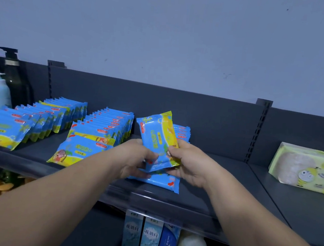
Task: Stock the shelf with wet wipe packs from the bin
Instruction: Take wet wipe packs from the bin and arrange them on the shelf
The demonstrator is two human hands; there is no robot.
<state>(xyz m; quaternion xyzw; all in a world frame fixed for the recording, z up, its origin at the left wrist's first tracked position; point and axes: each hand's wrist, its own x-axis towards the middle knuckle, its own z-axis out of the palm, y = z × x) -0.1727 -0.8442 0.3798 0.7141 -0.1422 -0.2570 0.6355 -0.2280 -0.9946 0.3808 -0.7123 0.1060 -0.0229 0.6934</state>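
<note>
With the upper pack pinched by left hand and right hand, the lower pack, seemingly loose, may be dropped.

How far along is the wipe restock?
Done: left row and middle row line the shelf; a short third row is started. In hand: left hand and right hand grip more packs. Left: fill that row; bin out of view.

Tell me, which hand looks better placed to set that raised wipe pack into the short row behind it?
Probably the right hand: it pinches the raised pack and sits nearest the short row, while the left hand holds a lower pack.
</note>
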